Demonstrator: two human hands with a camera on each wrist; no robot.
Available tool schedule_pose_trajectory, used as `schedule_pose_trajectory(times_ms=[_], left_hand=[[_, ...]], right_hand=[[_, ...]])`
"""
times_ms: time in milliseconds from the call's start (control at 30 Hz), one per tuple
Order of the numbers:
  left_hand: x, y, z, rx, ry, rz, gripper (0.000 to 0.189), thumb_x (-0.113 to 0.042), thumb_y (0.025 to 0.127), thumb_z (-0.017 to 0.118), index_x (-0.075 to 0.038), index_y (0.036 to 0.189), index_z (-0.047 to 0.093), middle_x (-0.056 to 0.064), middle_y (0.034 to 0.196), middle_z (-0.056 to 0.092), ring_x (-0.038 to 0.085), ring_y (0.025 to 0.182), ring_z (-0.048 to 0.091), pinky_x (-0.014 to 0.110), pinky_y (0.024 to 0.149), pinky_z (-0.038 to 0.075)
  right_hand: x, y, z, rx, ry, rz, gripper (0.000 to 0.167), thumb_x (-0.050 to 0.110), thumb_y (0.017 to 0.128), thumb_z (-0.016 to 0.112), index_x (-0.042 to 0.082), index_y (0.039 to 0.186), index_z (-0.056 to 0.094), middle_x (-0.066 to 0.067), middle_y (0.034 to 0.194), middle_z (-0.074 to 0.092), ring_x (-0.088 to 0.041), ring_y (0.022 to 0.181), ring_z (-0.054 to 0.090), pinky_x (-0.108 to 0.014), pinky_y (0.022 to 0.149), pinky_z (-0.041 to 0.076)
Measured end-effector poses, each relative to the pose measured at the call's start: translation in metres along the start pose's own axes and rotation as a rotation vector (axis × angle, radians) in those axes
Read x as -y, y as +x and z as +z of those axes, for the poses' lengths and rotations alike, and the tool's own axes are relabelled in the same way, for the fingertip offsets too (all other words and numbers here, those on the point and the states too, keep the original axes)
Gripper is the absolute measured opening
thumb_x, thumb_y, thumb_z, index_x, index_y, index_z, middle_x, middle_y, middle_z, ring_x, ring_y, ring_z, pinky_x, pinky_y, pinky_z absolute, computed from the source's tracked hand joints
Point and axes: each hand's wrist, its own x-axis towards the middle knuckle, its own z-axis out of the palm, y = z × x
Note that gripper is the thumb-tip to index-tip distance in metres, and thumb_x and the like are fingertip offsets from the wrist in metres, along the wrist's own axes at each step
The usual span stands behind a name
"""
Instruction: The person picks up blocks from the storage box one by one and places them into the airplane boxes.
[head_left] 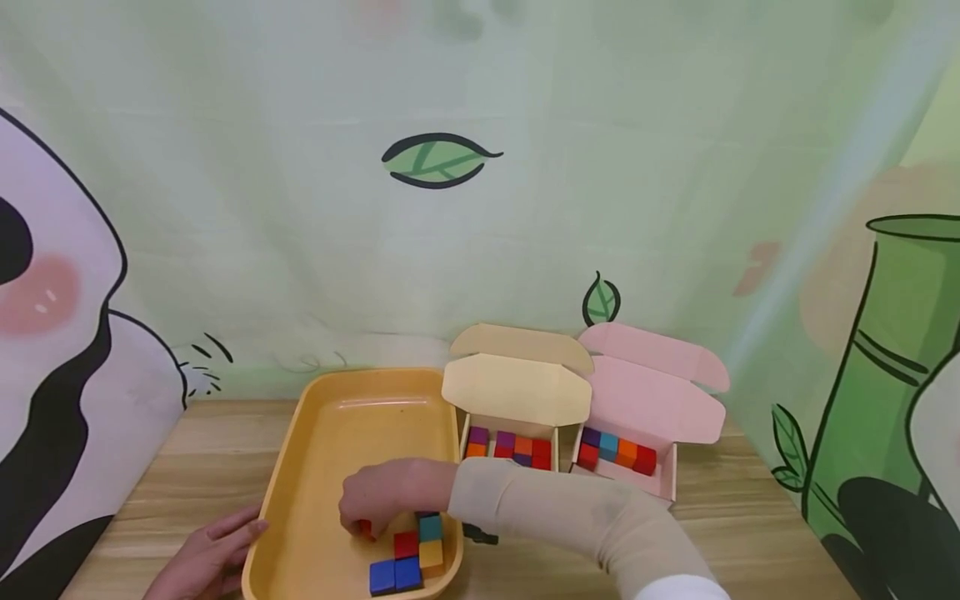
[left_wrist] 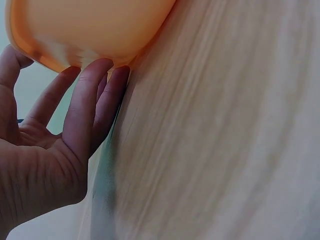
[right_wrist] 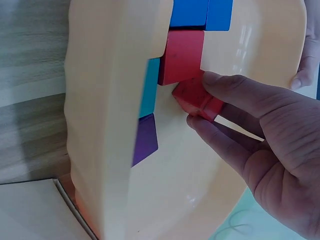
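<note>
The right hand (head_left: 390,496) reaches into the middle of the yellow tray (head_left: 367,433), pinching a red cube (right_wrist: 192,97) between its thumb and fingertips. That cube is inside the tray, low over its floor and just beside a second red cube (right_wrist: 182,55); the fingers cover much of it, so I can't be certain whether it rests on the floor of the tray or is slightly raised. The left hand (head_left: 210,554) holds the tray by its left edge, with spread fingers against the outer wall and the thumb tip at the rim.

In the near right corner of the tray, the loose cubes stand close together: two blue cubes (head_left: 395,575) side by side at the near end, then the second red cube and an orange-yellow cube (head_left: 431,557), a teal cube (head_left: 431,527) and, farther along the tray's right wall, a purple cube (right_wrist: 145,140).

Right of the tray stands a cream box (head_left: 517,387), lid raised, with purple, orange and red cubes among those inside. Farther right of the tray is a pink box (head_left: 652,396), also open, holding a row of colored cubes. Tray and boxes stand on a wood-grain counter (head_left: 217,450); behind the tray hangs a pale green backdrop (head_left: 315,208) with a printed leaf.
</note>
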Motion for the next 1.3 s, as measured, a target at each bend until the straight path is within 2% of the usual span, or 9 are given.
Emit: schedule_pose_trajectory(times_ms=[233, 500, 667, 767, 933, 1033, 1200, 1300], left_hand=[[-0.0028, -0.0023, 0.0025, -0.028, 0.031, -0.008, 0.087, -0.037, 0.102, 0.063, 0.008, 0.158, 0.013, 0.026, 0.122, 0.068, 0.030, 0.102, 0.071, 0.053, 0.087, 0.058], [-0.0052, -0.0018, 0.0060, -0.055, 0.028, -0.012, 0.086, -0.035, 0.101, 0.065, 0.009, 0.157, 0.016, 0.027, 0.122, 0.068, 0.030, 0.101, 0.071, 0.053, 0.086, 0.059], [-0.0071, -0.0014, 0.0065, -0.053, 0.037, 0.001, 0.085, -0.032, 0.103, 0.063, 0.011, 0.157, 0.013, 0.025, 0.123, 0.068, 0.029, 0.102, 0.071, 0.052, 0.086, 0.059], [-0.0080, -0.0008, 0.0062, -0.039, 0.038, 0.010, 0.085, -0.031, 0.103, 0.062, 0.012, 0.157, 0.011, 0.024, 0.123, 0.068, 0.028, 0.102, 0.071, 0.052, 0.086, 0.059], [-0.0049, -0.0014, 0.0040, -0.026, 0.028, 0.000, 0.088, -0.032, 0.103, 0.062, 0.011, 0.157, 0.009, 0.022, 0.120, 0.069, 0.028, 0.101, 0.071, 0.052, 0.086, 0.059], [-0.0031, -0.0011, 0.0038, -0.047, 0.021, 0.000, 0.087, -0.033, 0.102, 0.064, 0.011, 0.157, 0.012, 0.022, 0.119, 0.070, 0.029, 0.101, 0.071, 0.053, 0.086, 0.059], [-0.0028, -0.0005, 0.0046, -0.039, 0.018, 0.016, 0.086, -0.031, 0.103, 0.062, 0.012, 0.156, 0.012, 0.021, 0.120, 0.069, 0.028, 0.101, 0.071, 0.053, 0.086, 0.059], [-0.0036, -0.0012, 0.0058, -0.063, 0.022, 0.007, 0.084, -0.031, 0.103, 0.062, 0.013, 0.156, 0.013, 0.025, 0.122, 0.068, 0.028, 0.101, 0.070, 0.053, 0.086, 0.059]], right_hand=[[0.0029, 0.0027, -0.0012, -0.021, -0.117, -0.029, 0.013, 0.029, 0.097, 0.071, 0.024, 0.108, 0.076, 0.010, 0.098, 0.068, -0.008, 0.084, 0.054, -0.015, 0.072, 0.041], [0.0045, 0.0003, -0.0025, -0.013, -0.137, -0.037, 0.015, 0.027, 0.098, 0.070, 0.022, 0.112, 0.074, 0.008, 0.099, 0.066, -0.009, 0.084, 0.052, -0.015, 0.071, 0.039], [0.0052, 0.0014, -0.0047, -0.013, -0.201, -0.053, 0.012, 0.026, 0.099, 0.068, 0.023, 0.107, 0.076, 0.008, 0.097, 0.067, -0.009, 0.083, 0.053, -0.016, 0.069, 0.038], [0.0037, 0.0011, -0.0052, 0.009, -0.157, -0.039, 0.012, 0.028, 0.099, 0.068, 0.022, 0.107, 0.076, 0.008, 0.097, 0.066, -0.009, 0.085, 0.051, -0.016, 0.071, 0.038], [0.0003, 0.0015, -0.0043, 0.025, -0.020, -0.025, 0.019, 0.033, 0.098, 0.069, 0.021, 0.111, 0.076, 0.010, 0.101, 0.068, -0.007, 0.086, 0.053, -0.013, 0.076, 0.043], [0.0001, 0.0017, -0.0044, 0.019, 0.005, -0.016, 0.017, 0.030, 0.097, 0.071, 0.022, 0.112, 0.077, 0.010, 0.103, 0.070, -0.007, 0.087, 0.054, -0.012, 0.078, 0.045], [0.0005, -0.0024, -0.0062, 0.002, 0.012, 0.009, 0.017, 0.024, 0.094, 0.075, 0.024, 0.111, 0.077, 0.010, 0.102, 0.070, -0.008, 0.086, 0.055, -0.013, 0.077, 0.046], [-0.0007, -0.0071, -0.0089, -0.041, -0.014, 0.000, 0.018, 0.020, 0.094, 0.075, 0.025, 0.112, 0.077, 0.011, 0.103, 0.069, -0.008, 0.086, 0.056, -0.014, 0.076, 0.048]])
